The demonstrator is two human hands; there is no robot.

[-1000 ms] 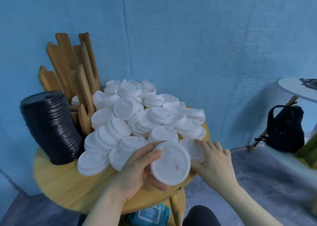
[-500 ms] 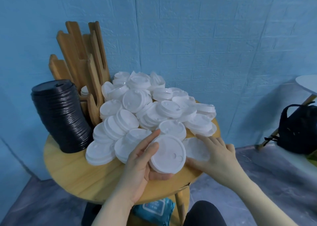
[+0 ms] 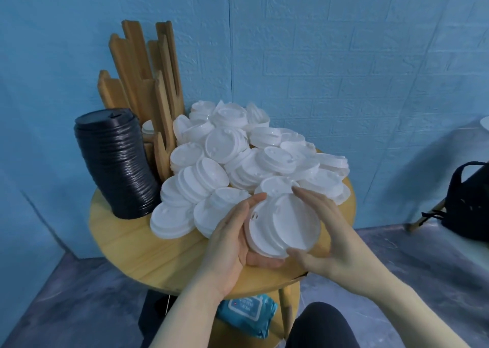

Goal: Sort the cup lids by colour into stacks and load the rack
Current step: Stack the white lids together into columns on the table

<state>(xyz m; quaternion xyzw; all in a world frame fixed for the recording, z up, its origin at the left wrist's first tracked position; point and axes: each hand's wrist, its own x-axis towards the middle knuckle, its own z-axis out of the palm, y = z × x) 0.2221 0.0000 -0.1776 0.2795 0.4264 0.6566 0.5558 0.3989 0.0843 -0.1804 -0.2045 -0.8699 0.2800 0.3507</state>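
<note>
your left hand (image 3: pixel 232 238) cradles a small stack of white lids (image 3: pixel 281 226) at the near edge of the desk (image 3: pixel 148 249), your right hand (image 3: pixel 326 238) pinching its rim; they look light, thin and slippery, so take them by the rims, squarely nested.

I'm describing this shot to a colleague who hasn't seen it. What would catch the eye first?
A heap of white lids covers the round table. At its front edge the left hand and right hand hold a small white stack. A tall black stack leans at left, beside the wooden rack.
</note>
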